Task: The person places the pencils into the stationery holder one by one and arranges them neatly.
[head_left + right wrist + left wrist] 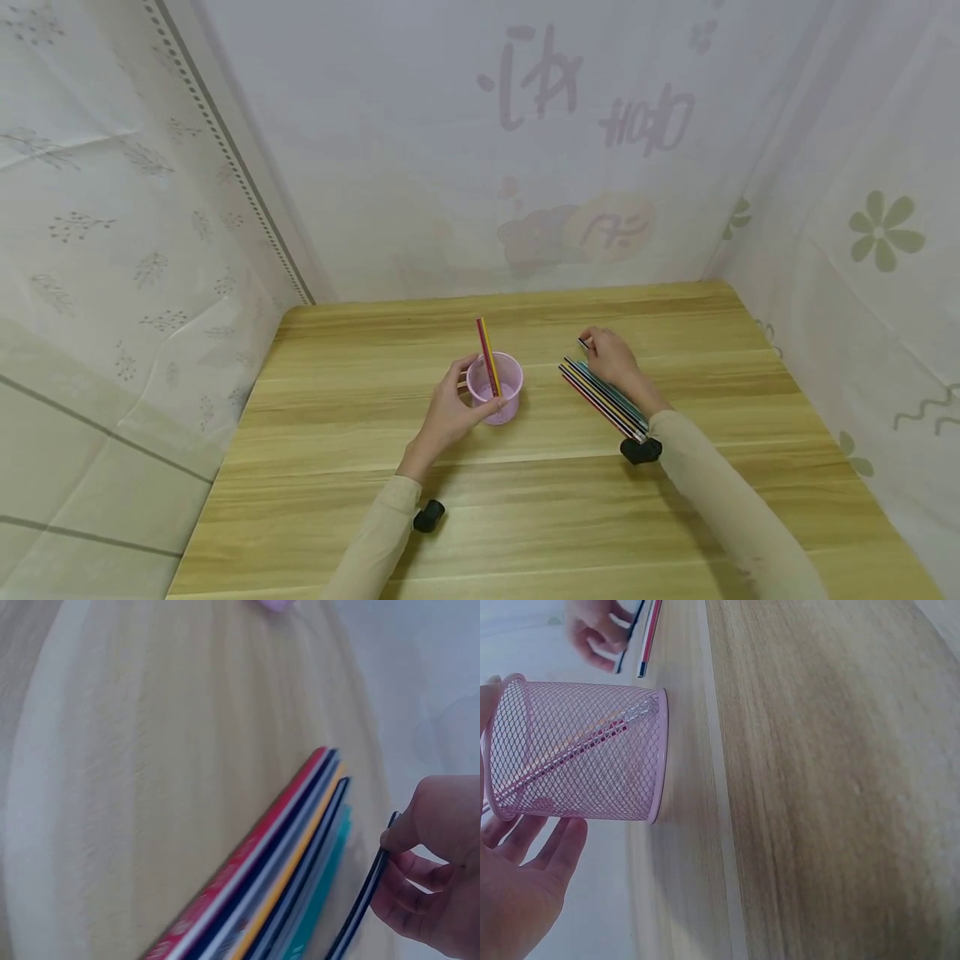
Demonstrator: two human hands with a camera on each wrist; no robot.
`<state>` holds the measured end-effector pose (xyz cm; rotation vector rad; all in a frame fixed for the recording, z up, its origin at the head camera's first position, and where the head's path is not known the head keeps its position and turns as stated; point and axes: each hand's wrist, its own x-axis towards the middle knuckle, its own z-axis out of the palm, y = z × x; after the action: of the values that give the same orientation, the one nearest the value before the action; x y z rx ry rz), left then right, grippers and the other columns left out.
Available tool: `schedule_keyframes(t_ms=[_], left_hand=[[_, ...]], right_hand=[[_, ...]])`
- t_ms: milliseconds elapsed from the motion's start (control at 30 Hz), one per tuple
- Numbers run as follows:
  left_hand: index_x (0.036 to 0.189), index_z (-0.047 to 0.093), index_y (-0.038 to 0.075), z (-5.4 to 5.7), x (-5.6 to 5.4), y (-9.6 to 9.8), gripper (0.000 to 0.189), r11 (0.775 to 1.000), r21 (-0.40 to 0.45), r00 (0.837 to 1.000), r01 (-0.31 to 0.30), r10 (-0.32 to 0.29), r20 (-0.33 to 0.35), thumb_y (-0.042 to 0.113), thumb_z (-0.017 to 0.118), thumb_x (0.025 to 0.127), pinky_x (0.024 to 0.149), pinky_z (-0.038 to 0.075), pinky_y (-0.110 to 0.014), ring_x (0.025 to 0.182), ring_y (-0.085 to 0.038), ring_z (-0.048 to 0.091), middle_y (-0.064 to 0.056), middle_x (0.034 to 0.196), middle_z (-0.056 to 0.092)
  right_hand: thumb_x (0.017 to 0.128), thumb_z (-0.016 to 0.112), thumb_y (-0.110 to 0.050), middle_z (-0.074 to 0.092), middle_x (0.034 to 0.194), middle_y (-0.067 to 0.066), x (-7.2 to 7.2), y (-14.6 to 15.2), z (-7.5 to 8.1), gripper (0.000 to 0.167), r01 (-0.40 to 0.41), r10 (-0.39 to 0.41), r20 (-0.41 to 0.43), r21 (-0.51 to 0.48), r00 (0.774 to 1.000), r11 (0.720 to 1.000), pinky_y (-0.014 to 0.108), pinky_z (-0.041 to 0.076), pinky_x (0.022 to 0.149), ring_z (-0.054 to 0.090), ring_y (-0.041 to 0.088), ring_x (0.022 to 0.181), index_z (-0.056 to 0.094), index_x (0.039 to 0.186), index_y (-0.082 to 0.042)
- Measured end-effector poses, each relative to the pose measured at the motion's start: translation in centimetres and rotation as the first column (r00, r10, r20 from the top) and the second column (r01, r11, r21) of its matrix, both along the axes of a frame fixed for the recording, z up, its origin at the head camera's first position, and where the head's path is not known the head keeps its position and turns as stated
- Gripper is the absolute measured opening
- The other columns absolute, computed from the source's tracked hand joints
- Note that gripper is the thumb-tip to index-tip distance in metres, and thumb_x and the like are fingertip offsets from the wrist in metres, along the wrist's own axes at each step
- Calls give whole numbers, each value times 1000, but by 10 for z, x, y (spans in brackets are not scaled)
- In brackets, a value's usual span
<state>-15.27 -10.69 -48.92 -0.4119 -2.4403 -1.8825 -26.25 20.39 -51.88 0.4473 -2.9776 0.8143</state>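
Note:
My left hand (448,414) grips a pink mesh pen cup (585,750) around its side near the rim. Inside the cup lean a red pencil (487,358) and a yellow pencil (492,360), tilted, their upper ends above the rim. To the right, my right hand (611,360) pinches a dark pencil (365,892) between thumb and fingers near one end. Beside that hand a row of pencils (255,877) lies on the table, in red, dark blue, yellow and teal, partly covered by the right forearm in the head view.
The wood-grain table (525,517) carries all of this. Patterned white cloth (420,183) stands behind it and on both sides. A black wrist camera (641,451) sits under the right sleeve, another black camera (429,516) at the left sleeve.

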Motion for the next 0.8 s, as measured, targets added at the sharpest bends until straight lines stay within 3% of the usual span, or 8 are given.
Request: schedule_keyframes(t_ms=[333,567,800], left_hand=[[144,43,-9,3,2,0,79,1000,-3,1000,-3,3,-15,6,85,80,103,49,-65,123,-54,53,-36,136,52],[147,48,8,-37,-15,-6,83,1000,-11,999,-25,25,-36,19,91,77,102,53,-57,124,-44,57,-26,138,56],[145,49,9,-37,-14,-5,82,997,-51,997,-49,47,-53,25,91,77,100,56,-52,122,-36,60,-21,136,59]], right_hand=[[98,50,1,63,99,20,0,-20,40,32,-55,46,-104,-80,994,995,45,51,72,59,32,87,60,128,3],[97,50,1,62,95,19,5,-40,73,33,-99,71,-141,-196,987,976,45,54,75,63,34,88,59,129,4],[101,49,-3,59,101,16,11,-59,106,32,-110,65,-140,-342,988,933,36,51,71,62,30,89,55,133,-2]])
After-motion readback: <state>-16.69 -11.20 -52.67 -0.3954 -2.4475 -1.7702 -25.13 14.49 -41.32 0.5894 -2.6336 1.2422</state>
